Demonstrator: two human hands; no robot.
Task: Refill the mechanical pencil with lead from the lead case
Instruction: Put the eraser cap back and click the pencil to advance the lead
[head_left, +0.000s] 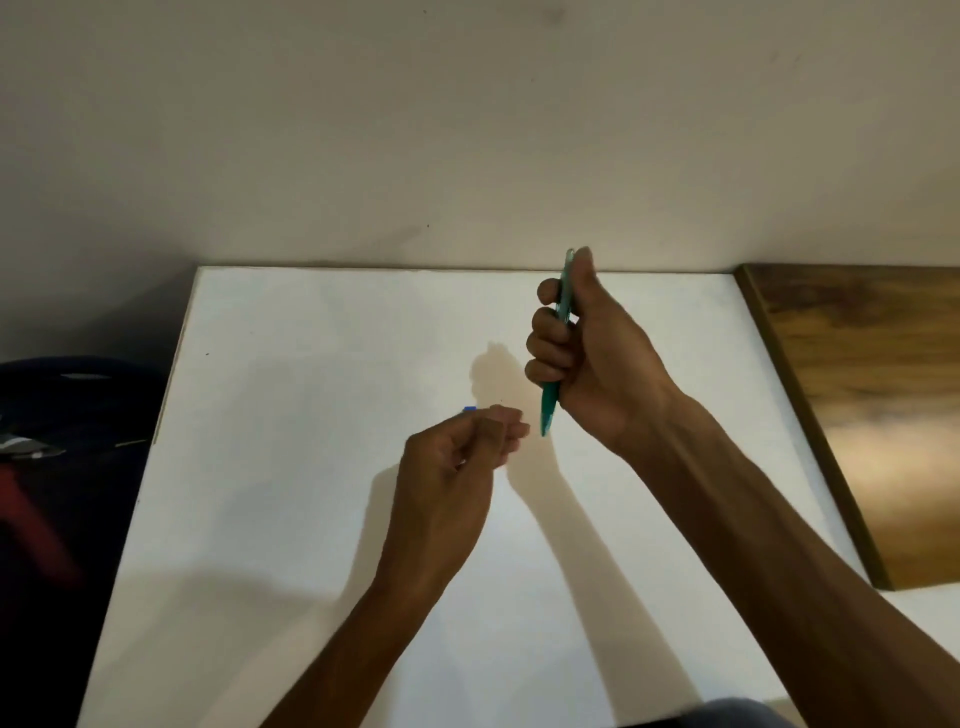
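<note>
A flat white rectangular bench (291, 519) fills the view beneath a plain beige wall (363, 130), with a brown wooden board (872, 405) lying along its right edge. Above it, the right hand (587, 353) is closed in a fist around a slim teal plastic mechanical pencil (549, 410), held nearly upright, thumb at its top end. The left hand (452, 467) hovers lower, fingers curled together; a small blue object (470, 409) peeks out beyond its fingertips, too hidden to identify.
</note>
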